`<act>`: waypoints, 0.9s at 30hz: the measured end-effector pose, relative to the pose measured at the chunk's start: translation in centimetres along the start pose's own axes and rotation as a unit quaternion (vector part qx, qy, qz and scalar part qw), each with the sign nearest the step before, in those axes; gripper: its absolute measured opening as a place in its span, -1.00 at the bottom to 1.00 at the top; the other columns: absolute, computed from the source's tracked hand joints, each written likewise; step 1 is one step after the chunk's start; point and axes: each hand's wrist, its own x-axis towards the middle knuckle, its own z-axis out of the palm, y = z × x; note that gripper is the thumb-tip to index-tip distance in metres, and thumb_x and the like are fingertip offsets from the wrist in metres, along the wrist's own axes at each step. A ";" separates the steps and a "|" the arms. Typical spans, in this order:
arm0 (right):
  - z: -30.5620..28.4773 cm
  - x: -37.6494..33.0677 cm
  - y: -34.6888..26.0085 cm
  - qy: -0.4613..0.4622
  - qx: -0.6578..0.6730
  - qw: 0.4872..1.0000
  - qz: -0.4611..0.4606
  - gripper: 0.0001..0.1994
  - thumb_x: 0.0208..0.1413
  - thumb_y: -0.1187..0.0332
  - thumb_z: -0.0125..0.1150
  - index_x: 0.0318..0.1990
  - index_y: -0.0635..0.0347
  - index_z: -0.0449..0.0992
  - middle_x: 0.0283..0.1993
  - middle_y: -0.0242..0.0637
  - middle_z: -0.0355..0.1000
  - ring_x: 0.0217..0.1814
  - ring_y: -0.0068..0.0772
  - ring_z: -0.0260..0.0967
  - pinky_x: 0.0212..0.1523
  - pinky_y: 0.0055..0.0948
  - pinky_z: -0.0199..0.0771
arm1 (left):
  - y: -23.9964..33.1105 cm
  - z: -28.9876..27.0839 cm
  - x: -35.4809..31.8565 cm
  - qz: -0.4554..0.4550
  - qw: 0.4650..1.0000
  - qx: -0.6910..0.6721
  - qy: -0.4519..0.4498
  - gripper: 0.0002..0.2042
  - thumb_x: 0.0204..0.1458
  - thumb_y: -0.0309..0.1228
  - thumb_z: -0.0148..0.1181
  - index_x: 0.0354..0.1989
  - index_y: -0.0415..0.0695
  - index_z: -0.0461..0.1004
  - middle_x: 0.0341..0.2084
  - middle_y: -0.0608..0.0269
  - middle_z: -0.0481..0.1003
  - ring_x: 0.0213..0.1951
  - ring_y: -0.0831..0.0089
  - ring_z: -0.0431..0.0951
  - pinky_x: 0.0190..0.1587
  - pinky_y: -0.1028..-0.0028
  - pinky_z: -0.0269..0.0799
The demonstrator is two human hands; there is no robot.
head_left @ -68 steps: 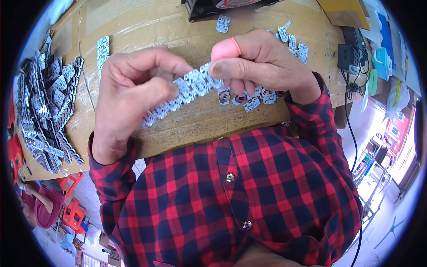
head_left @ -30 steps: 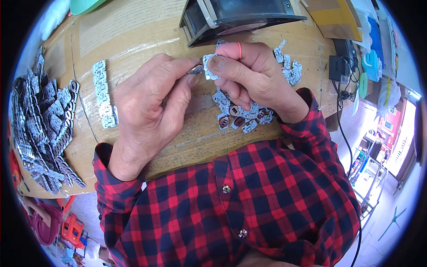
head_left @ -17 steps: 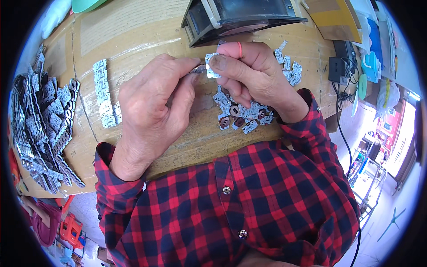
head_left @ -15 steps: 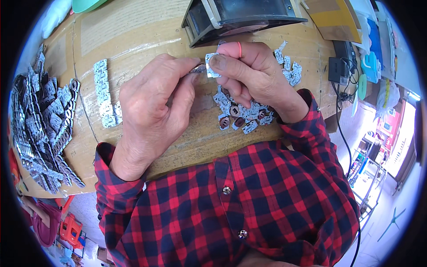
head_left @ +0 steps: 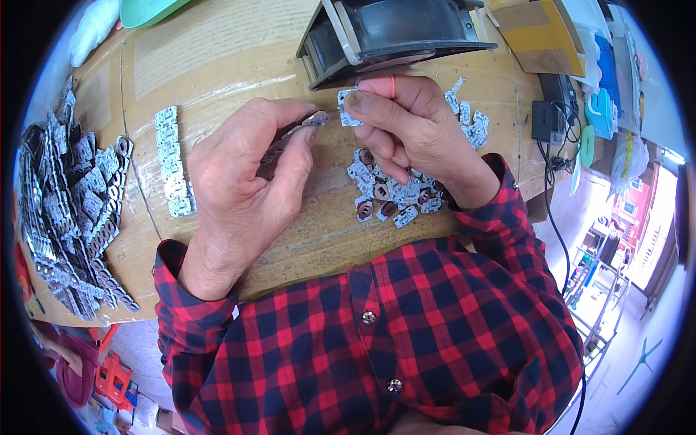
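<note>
My left hand (head_left: 250, 170) is closed round a strip of small circuit boards (head_left: 314, 118), whose end with a dark round part pokes out between thumb and forefinger. Facing it, my right hand (head_left: 413, 123) pinches a small white circuit board (head_left: 348, 107) between thumb and forefinger. A narrow gap separates the two held pieces. Below my right hand lies a loose pile of small separate boards (head_left: 395, 192), some with dark round parts showing. Left of my left hand a white board strip (head_left: 168, 159) lies flat on the cardboard-covered table (head_left: 304, 239).
A big heap of board strips (head_left: 72, 210) covers the table's left side. A black-framed fan (head_left: 395, 36) stands at the back. Further loose boards (head_left: 475, 123) lie right of my right hand, near a black power adapter (head_left: 549, 121) with cables. A green tray (head_left: 148, 11) sits far left.
My hands have moved slightly apart. The strip in my left hand has tilted up and shows more of its end, while the small board stays pinched in my right hand.
</note>
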 end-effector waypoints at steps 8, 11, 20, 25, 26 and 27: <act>-0.6 -1.2 -1.5 0.013 -0.075 0.997 -0.017 -0.76 0.23 0.36 0.07 -0.46 0.29 0.45 -0.74 -0.44 0.22 -0.84 -0.70 0.07 -0.82 -0.67 0.00 | -0.3 -0.2 0.2 -0.001 1.000 -0.002 0.004 -0.88 -0.12 -0.66 0.22 -0.37 -0.27 0.51 -0.57 0.16 0.47 -0.55 0.41 0.49 -0.49 0.55 0.36; -3.2 -2.8 -2.8 0.091 -0.132 0.972 -0.171 -0.73 0.26 0.33 -0.01 -0.49 0.23 0.41 -0.75 -0.49 0.16 -0.83 -0.72 0.00 -0.82 -0.67 -0.02 | -0.2 -0.6 0.1 -0.024 1.000 -0.017 0.002 -0.90 -0.09 -0.65 0.22 -0.36 -0.29 0.51 -0.59 0.18 0.45 -0.56 0.47 0.46 -0.49 0.58 0.33; -6.3 -1.3 -2.5 0.209 0.099 0.941 -0.248 -0.68 0.28 0.17 -0.07 -0.48 0.14 0.32 -0.69 -0.54 0.11 -0.76 -0.75 -0.08 -0.77 -0.68 -0.06 | 0.5 -0.1 0.7 -0.048 0.993 -0.098 0.033 -0.52 -0.02 -0.65 0.16 0.15 -0.29 0.29 -0.44 0.22 0.49 -0.42 0.61 0.46 -0.36 0.66 0.34; -5.8 -0.8 -2.0 0.198 0.130 0.936 -0.259 -0.73 0.24 0.22 0.02 -0.47 0.15 0.32 -0.67 -0.48 0.16 -0.75 -0.74 -0.02 -0.75 -0.66 -0.02 | 1.2 -0.5 1.8 -0.045 0.991 -0.123 0.006 -0.46 -0.02 -0.64 0.14 0.21 -0.30 0.22 -0.46 0.22 0.47 -0.43 0.61 0.45 -0.34 0.66 0.34; -5.7 -0.7 -1.9 0.195 0.133 0.939 -0.251 -0.73 0.24 0.22 0.02 -0.47 0.16 0.32 -0.67 -0.47 0.17 -0.75 -0.74 -0.02 -0.75 -0.66 -0.01 | 1.2 -0.7 1.8 -0.037 0.992 -0.118 0.003 -0.46 -0.02 -0.64 0.14 0.21 -0.30 0.22 -0.46 0.22 0.47 -0.43 0.61 0.45 -0.34 0.66 0.34; -5.8 -0.8 -1.9 0.192 0.134 0.942 -0.241 -0.73 0.24 0.22 0.03 -0.47 0.16 0.32 -0.66 -0.47 0.18 -0.75 -0.74 -0.01 -0.75 -0.66 -0.01 | 1.2 -0.7 1.7 -0.055 0.990 -0.127 0.004 -0.45 -0.04 -0.64 0.14 0.21 -0.30 0.22 -0.47 0.22 0.47 -0.43 0.61 0.45 -0.34 0.66 0.33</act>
